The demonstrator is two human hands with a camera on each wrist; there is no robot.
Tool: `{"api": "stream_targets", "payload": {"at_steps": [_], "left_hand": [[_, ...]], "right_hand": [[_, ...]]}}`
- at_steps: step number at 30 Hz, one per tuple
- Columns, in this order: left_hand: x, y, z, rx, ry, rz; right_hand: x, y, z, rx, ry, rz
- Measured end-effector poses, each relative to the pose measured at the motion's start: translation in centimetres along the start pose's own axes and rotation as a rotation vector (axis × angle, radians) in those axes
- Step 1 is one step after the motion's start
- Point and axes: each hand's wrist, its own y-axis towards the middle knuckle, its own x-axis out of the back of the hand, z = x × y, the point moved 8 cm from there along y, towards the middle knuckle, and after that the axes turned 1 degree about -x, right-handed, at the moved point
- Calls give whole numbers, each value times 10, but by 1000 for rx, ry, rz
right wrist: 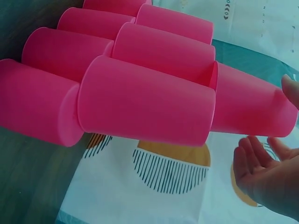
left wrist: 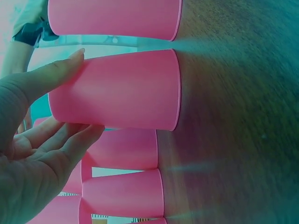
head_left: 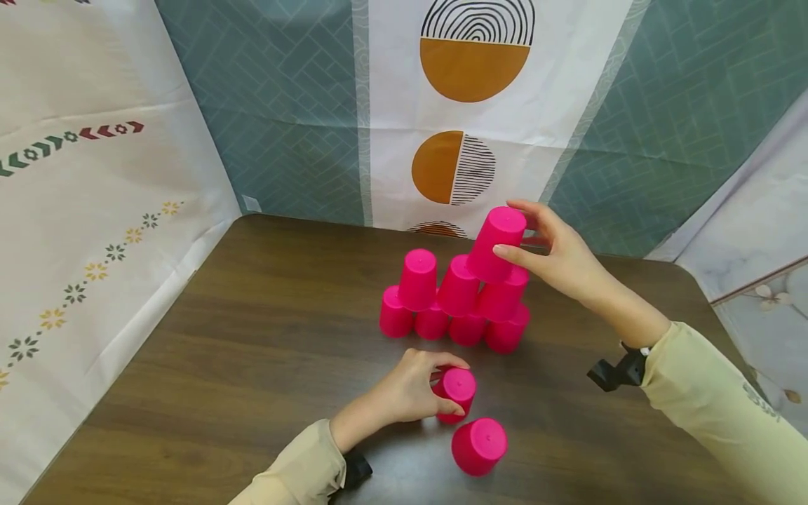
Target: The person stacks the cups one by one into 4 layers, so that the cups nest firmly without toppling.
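Observation:
Pink cups stand upside down in a stack, with several in the bottom row point(head_left: 395, 313) and three in the row above point(head_left: 419, 279). At the right end of the upper row, my right hand point(head_left: 555, 252) holds another upside-down pink cup point(head_left: 495, 242) between thumb and fingers. In the right wrist view this cup point(right wrist: 252, 100) has its rim right at the tops of the upper-row cups point(right wrist: 147, 100). Nearer to me, my left hand point(head_left: 410, 393) grips an inverted pink cup point(head_left: 457, 393), thumb on one side and fingers on the other. Its rim point(left wrist: 176, 88) is close to the tabletop.
One more upside-down pink cup point(head_left: 478, 447) stands on the wooden table point(head_left: 252, 365), just in front of the left hand's cup. Patterned cloth point(head_left: 297, 126) hangs behind the table's back edge, and a white cloth point(head_left: 95, 210) hangs along the left side.

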Motion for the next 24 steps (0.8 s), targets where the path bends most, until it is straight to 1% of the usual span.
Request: {"api": "stream_targets", "payload": {"at_steps": [3, 6, 9, 11, 13, 15, 17, 19, 22, 24], "left_hand": [[0, -2, 0, 11, 4, -23], [-1, -4, 1, 24, -10, -53], [-2, -5, 1, 16, -31, -75], [-2, -6, 2, 7, -45, -81], [-2, -6, 4, 7, -20, -84], [-3, -7, 6, 17, -4, -76], [-3, -8, 9, 24, 25, -65], [-3, -8, 10, 20, 16, -48], [-1, -11, 9, -5, -18, -31], [3, -13, 6, -26, -53, -21]], "right_hand": [[6, -9, 4, 63, -28, -58], [13, -23, 11, 143, -82, -142], [18, -39, 17, 215, -130, -224], [18, -50, 21, 263, -144, -264], [16, -60, 23, 305, -148, -289], [11, -71, 24, 348, -144, -299], [5, -80, 23, 400, -133, -292], [-3, -89, 19, 430, -128, -271], [-15, -99, 10, 432, -116, -231], [-22, -105, 3, 415, -108, -213]]}}
